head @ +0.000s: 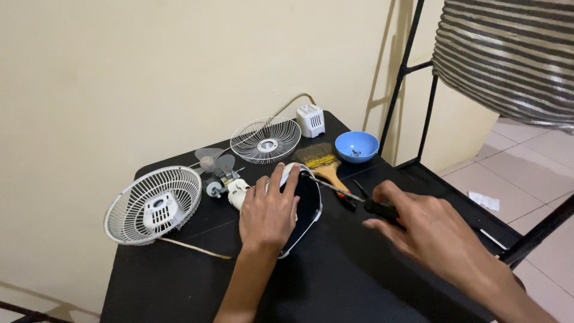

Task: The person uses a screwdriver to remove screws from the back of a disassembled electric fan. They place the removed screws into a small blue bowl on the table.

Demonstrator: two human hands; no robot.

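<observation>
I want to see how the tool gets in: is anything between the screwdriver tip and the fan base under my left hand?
Nothing visible. The screwdriver in the right hand runs clear over the paintbrush, its tip at the fan base rim beside the left hand fingertips.

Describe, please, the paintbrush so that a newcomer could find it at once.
On the black table, look towards the far edge by the cream wall. The wooden-handled flat paintbrush lies between the round white wire fan grille and the small blue bowl. It alone has dark bristles and a yellow band.
</observation>
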